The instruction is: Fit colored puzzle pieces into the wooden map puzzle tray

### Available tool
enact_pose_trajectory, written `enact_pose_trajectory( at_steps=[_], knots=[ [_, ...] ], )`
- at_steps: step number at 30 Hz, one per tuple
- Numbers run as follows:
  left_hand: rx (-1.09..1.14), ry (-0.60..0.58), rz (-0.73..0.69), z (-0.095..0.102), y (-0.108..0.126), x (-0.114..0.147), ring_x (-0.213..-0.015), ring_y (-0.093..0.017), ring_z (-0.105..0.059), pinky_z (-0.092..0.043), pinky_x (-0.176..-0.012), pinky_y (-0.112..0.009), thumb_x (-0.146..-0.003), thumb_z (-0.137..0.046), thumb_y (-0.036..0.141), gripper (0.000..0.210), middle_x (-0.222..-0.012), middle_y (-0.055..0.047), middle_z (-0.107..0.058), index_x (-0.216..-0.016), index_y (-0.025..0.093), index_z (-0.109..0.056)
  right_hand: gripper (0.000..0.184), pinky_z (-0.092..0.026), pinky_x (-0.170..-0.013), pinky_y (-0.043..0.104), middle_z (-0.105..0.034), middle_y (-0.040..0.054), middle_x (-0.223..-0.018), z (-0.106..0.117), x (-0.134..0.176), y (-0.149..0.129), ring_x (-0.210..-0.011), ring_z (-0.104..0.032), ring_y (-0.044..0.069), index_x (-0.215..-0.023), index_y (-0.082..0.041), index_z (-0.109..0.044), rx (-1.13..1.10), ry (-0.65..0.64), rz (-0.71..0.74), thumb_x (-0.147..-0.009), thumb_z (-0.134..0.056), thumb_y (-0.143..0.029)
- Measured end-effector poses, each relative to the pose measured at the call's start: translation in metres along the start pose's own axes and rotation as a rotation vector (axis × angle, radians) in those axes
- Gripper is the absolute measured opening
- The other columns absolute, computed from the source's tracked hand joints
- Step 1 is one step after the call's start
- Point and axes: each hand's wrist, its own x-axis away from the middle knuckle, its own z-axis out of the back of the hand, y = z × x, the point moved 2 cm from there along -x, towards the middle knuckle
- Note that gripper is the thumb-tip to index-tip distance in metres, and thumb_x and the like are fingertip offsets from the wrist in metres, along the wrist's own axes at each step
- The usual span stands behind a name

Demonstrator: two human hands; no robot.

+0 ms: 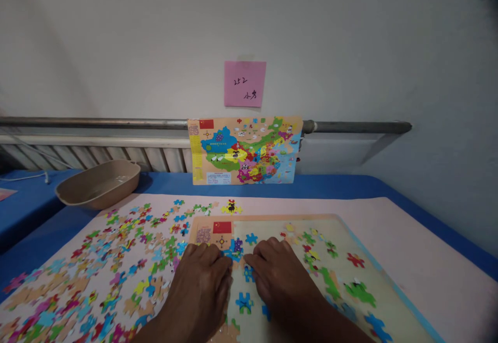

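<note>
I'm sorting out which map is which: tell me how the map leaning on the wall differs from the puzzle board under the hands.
The wall map stands upright against the wall; the puzzle board lies flat on the table. The wall map is fully coloured; the puzzle board is mostly bare, with scattered pieces. Both hands, left and right, rest on the puzzle board, not the wall map. Both show a red flag top left.

two hands [202, 286] [278, 275], one puzzle board [389, 280], one beige basin [99, 183] left of it, one map sheet [245, 150] and one pink note [245, 84] behind it, loose pieces [116, 260] too many to count.
</note>
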Motion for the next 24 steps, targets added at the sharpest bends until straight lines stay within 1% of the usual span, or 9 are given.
enact_pose_trajectory(
  at_steps=[5, 11, 16, 20, 24],
  knots=[
    [0.01, -0.037, 0.009, 0.0001, 0.0005, 0.0015, -0.085, -0.024, -0.052, -0.032, -0.078, -0.044, -0.091, -0.051, 0.013, 0.016, -0.088, -0.005, -0.061, -0.084, 0.023, -0.062, 0.005, -0.025, -0.078, 0.039, -0.063, 0.0039, -0.095, 0.002, -0.0004, -0.0014, -0.088, -0.046, 0.023, -0.095, -0.023, -0.069, 0.007, -0.006, 0.001, -0.096, -0.067, -0.018],
    [-0.003, -0.019, -0.004, -0.0002, 0.0008, -0.0004, -0.085, -0.025, -0.052, -0.032, -0.078, -0.044, -0.093, -0.05, 0.016, 0.018, -0.088, -0.005, -0.061, -0.084, 0.023, -0.063, 0.005, -0.024, -0.078, 0.039, -0.062, 0.004, -0.094, 0.0015, -0.0012, -0.0001, -0.088, -0.046, 0.024, -0.096, -0.023, -0.068, -0.001, 0.003, 0.007, -0.096, -0.067, -0.019],
    [-0.007, -0.004, 0.008, -0.0015, -0.0002, -0.0013, -0.084, -0.025, -0.052, -0.032, -0.078, -0.044, -0.093, -0.052, 0.015, 0.018, -0.087, -0.004, -0.061, -0.083, 0.024, -0.063, 0.006, -0.024, -0.079, 0.039, -0.061, 0.0034, -0.094, 0.0015, -0.0017, 0.0013, -0.089, -0.045, 0.023, -0.092, -0.023, -0.066, -0.012, 0.009, -0.013, -0.097, -0.066, -0.019],
    [-0.037, 0.022, 0.038, -0.0033, -0.0017, -0.0025, -0.085, -0.025, -0.054, -0.032, -0.078, -0.044, -0.095, -0.052, 0.017, 0.019, -0.088, -0.004, -0.062, -0.084, 0.025, -0.065, 0.005, -0.024, -0.08, 0.04, -0.061, 0.0028, -0.096, 0.0023, -0.0038, 0.0026, -0.092, -0.045, 0.024, -0.093, -0.024, -0.067, -0.006, -0.03, -0.048, -0.094, -0.069, -0.019],
    [-0.092, 0.021, 0.075, -0.0041, -0.0013, -0.0056, -0.085, -0.026, -0.054, -0.033, -0.079, -0.044, -0.092, -0.057, 0.018, 0.015, -0.087, -0.005, -0.062, -0.082, 0.025, -0.065, 0.006, -0.024, -0.08, 0.039, -0.061, 0.003, -0.096, 0.0015, -0.0059, 0.0029, -0.091, -0.046, 0.023, -0.093, -0.024, -0.068, 0.005, -0.056, -0.05, -0.098, -0.066, -0.021]
  ],
)
